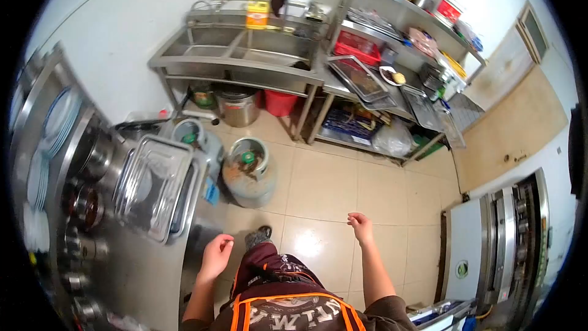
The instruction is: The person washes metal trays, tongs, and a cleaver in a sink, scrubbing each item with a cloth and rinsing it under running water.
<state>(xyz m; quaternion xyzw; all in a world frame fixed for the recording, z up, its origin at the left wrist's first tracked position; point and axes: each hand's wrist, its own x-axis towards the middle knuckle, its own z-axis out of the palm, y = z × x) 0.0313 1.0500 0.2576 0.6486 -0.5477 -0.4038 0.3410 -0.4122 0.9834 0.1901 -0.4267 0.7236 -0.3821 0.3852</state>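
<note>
My left hand hangs in the air beside the edge of the steel counter, its fingers curled loosely inward. To the right, over the tiled floor, my right hand is raised with fingers bent and slightly apart, touching nothing. Neither hand shows an object in it. Stacked metal trays lie on the counter, up and left of my left hand. A gas cylinder with a green valve stands on the floor beyond my hands.
A double steel sink with a yellow bottle stands at the back wall. Beside it is a shelved table with trays. A steel appliance is at the right. A second cylinder stands near the counter.
</note>
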